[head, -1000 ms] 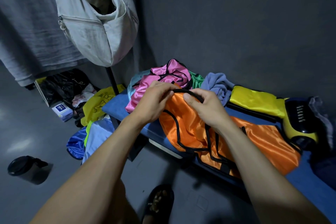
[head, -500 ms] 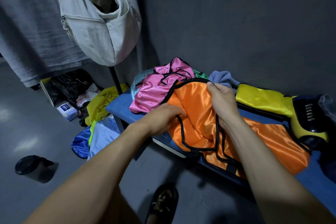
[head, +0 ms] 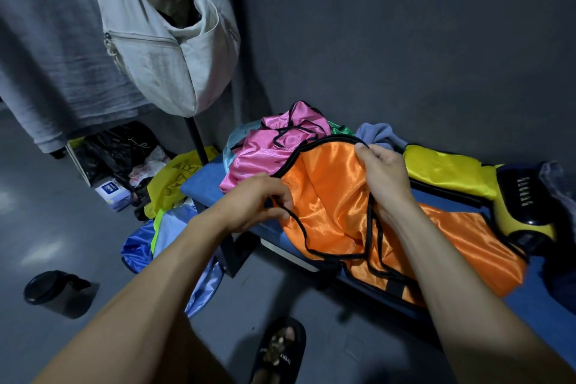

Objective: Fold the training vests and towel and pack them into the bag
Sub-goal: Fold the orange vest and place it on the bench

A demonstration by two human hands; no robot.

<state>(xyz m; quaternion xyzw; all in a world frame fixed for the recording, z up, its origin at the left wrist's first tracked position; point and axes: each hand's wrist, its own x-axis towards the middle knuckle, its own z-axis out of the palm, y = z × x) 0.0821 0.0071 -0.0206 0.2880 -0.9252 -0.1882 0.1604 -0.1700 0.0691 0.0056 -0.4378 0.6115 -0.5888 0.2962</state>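
Hands: we are holding them apart, left hand [head: 258,203] pinching the black trim, right hand [head: 385,174] gripping the far edge.
Orange vest [head: 330,196]: lying on the blue bench [head: 205,181], near edge overhanging.
Risk: slick fabric sliding off, or trim loops tangling, we are judging.

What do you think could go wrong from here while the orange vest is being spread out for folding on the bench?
The orange vest hangs over the front edge of the blue bench, so the slippery fabric may slide to the floor if the left hand or right hand lets go. Its loose black trim loops could tangle and spoil the fold. Spreading it may also drag the crumpled pink vest lying against it.
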